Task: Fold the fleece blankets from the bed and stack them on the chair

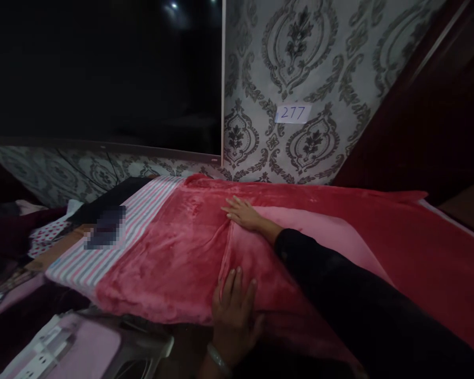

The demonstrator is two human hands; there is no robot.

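A red plush blanket lies over a long surface, with a smooth pink part showing at its middle right. My right hand, in a dark sleeve, rests on the blanket toward the wall, fingers spread and pointing left. Nearer to me, my left hand, with a bracelet at the wrist, touches the blanket near its front edge, fingers extended. A raised crease runs between the two hands. Striped cloth shows beyond the blanket's left side.
Behind are a dark screen and patterned wallpaper with a paper label. A blurred dark item lies on the striped cloth. Clothes are piled at left. A pink-topped stool and power strip stand at lower left.
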